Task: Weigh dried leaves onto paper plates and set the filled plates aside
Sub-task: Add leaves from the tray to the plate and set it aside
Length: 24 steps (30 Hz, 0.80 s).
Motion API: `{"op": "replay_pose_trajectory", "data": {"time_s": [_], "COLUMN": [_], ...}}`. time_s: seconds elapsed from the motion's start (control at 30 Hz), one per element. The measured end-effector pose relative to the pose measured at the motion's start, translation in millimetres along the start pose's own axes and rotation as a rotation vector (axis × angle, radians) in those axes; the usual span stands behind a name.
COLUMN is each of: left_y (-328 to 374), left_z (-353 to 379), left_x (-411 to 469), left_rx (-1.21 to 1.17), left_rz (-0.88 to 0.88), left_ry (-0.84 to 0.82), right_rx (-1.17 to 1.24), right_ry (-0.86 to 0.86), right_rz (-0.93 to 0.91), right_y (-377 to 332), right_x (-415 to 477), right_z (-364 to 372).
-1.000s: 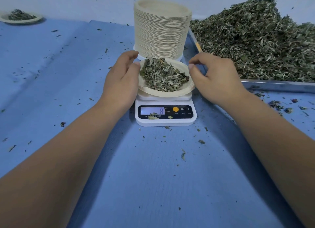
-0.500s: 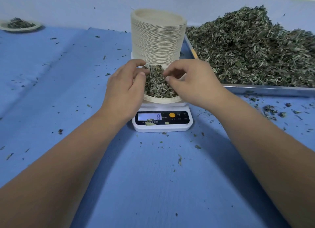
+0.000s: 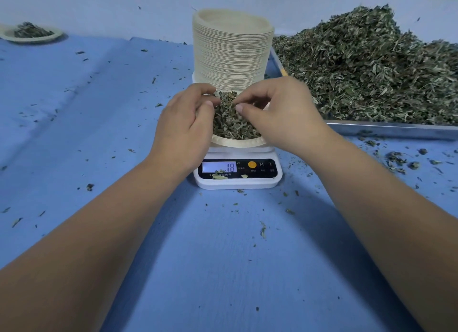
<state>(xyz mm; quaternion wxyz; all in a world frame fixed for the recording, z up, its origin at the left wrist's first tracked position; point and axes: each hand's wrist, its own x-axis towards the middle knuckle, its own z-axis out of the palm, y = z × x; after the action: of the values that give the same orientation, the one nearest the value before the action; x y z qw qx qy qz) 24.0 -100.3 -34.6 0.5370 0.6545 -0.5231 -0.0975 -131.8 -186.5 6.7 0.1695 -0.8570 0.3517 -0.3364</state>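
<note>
Pinching is what both hands are doing: the left hand [image 3: 188, 118] has its fingers curled in with thumb and forefinger closed on the leaves [image 3: 230, 123] at the left of the pile, and the right hand [image 3: 280, 113] nips a few at the top between thumb and forefinger, the other fingers bent loosely above. How much each pinch holds I can't make out from here. Those leaves sit on a plate [image 3: 238, 142] on the scale [image 3: 238, 175], dead centre of the frame, with the display showing 18. I'd guess the fingers are trimming or topping up the portion to reach a weight, which is why the plate is left resting on the pan and not lifted. Both forearms run in from the lower corners and meet over the plate, wrists low, backs of the hands up, palms turned toward each other. Just behind stands a tall stack [image 3: 231, 49] of spare plates, handy for the next round. At the right a tray [image 3: 391, 128] carries the big heap [image 3: 371, 66], close enough for the right hand to reach. A filled plate [image 3: 32, 35] lies well apart at upper left, looking like the place for finished ones. Crumbs dot the blue cloth [image 3: 223, 257].
</note>
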Motion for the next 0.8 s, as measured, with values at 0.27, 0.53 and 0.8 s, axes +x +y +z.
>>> {"op": "replay_pose_trajectory", "data": {"time_s": [0.27, 0.53, 0.8], "left_y": [-0.8, 0.3, 1.7], "left_z": [0.6, 0.9, 2.3], "left_x": [0.2, -0.3, -2.4], "left_rx": [0.018, 0.05, 0.092], "left_rz": [0.025, 0.049, 0.073], "left_ry": [-0.001, -0.013, 0.017], "right_rx": [0.059, 0.192, 0.109], "right_ry": [0.069, 0.161, 0.324], "right_rz": [-0.013, -0.019, -0.094], "right_y": [5.6, 4.2, 14.6], "right_x": [-2.2, -4.7, -4.4], "right_z": [-4.9, -9.3, -23.1]}}
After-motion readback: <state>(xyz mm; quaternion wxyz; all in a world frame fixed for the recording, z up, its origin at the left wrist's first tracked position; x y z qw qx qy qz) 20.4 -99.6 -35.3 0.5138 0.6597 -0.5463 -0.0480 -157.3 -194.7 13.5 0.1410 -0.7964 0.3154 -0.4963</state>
